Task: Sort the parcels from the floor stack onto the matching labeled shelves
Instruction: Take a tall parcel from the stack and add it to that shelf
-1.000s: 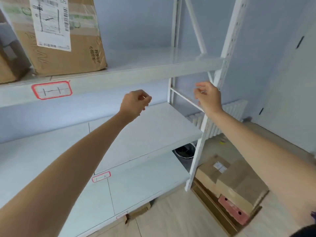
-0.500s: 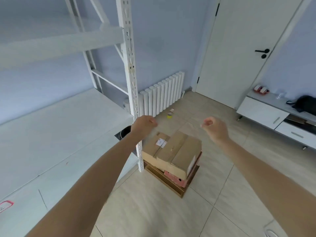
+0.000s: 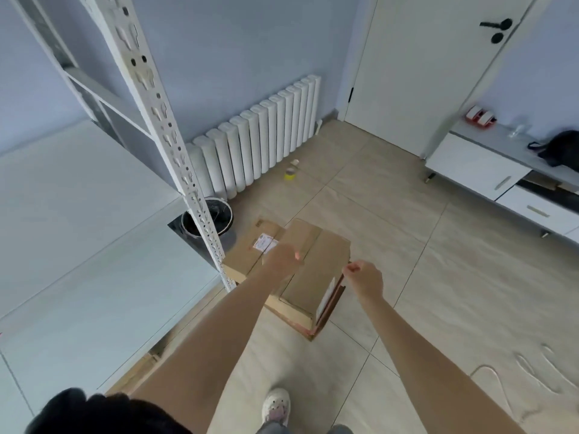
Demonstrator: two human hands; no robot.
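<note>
A stack of cardboard parcels stands on the tiled floor beside the shelf post (image 3: 175, 145). On top lie a larger plain box (image 3: 316, 264) and, to its left, a smaller box (image 3: 247, 249) with a white label. A flat red parcel (image 3: 332, 305) shows at the stack's right edge underneath. My left hand (image 3: 283, 260) hovers over the seam between the two top boxes, fingers curled, holding nothing. My right hand (image 3: 365, 278) is beside the larger box's right corner, fingers curled, empty. The white shelf boards (image 3: 78, 198) lie to the left.
A black bin (image 3: 219, 214) sits behind the post, near a white radiator (image 3: 260, 142). A yellow tape roll (image 3: 289, 175) lies on the floor. A low white cabinet (image 3: 476, 164) and a door (image 3: 423, 73) are at the right. My shoe (image 3: 275, 405) is below.
My view swung from the upper shelves down to the floor stack. Both hands dropped from shelf height to just above and beside the top parcels.
</note>
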